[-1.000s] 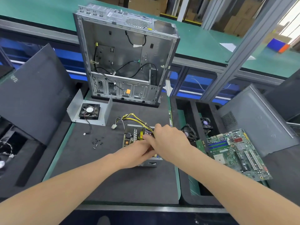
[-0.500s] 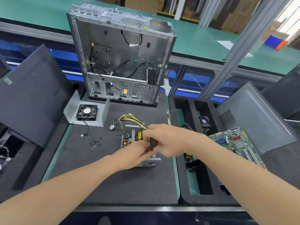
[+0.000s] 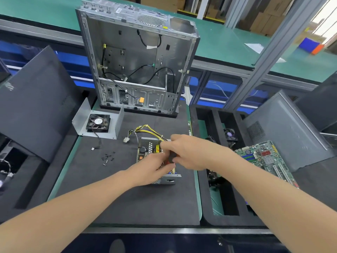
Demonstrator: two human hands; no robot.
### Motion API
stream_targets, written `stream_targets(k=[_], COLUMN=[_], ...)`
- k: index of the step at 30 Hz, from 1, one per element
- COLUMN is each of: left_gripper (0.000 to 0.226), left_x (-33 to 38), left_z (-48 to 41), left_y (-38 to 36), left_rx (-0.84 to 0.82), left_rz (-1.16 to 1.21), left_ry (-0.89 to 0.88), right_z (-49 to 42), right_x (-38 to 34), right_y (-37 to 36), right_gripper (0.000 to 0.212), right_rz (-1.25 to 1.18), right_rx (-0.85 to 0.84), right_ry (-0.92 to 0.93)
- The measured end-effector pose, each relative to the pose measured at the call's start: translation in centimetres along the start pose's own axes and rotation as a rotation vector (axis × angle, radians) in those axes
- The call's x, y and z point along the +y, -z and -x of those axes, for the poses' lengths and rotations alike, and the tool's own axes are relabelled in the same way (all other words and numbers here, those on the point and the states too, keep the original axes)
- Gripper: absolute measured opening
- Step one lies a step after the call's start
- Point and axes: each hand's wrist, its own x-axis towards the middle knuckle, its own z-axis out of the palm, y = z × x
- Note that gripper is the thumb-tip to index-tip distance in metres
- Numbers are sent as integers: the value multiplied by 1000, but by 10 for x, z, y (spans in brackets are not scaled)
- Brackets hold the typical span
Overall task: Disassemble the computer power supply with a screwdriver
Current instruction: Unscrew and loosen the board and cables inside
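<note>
Right hand [image 3: 189,152] has rolled over, fingers now wrapped round the screwdriver [image 3: 171,157], left hand [image 3: 153,168] pressing the open power supply [image 3: 145,152] mid-desk — another screw looks next.

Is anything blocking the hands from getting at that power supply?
Nothing visible does. The power supply lies open-topped; the left hand rests on it, and the right hand holds the screwdriver over it.

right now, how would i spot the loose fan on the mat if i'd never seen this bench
Find the open computer case standing at the back of the dark mat. Just in front of its left corner lies a bent grey metal bracket. The black square fan lies in it, with a round white hub label.
</note>
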Motion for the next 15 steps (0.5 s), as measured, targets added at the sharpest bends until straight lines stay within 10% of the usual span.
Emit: stream_targets(k=[7,12,15], left_gripper=[39,29,31], left_x=[3,7,6], left_z=[2,1,4], left_y=[-2,1,1], left_rx=[-33,-62,-43], left_rz=[-71,2,-30], left_ry=[-26,-43,-23], right_z=[2,4,-6], right_x=[-1,-30,-37], right_y=[6,-9,-15], right_gripper=[29,56,45], right_rz=[99,219,109], right_rx=[-48,213,137], right_ry=[213,-387,-442])
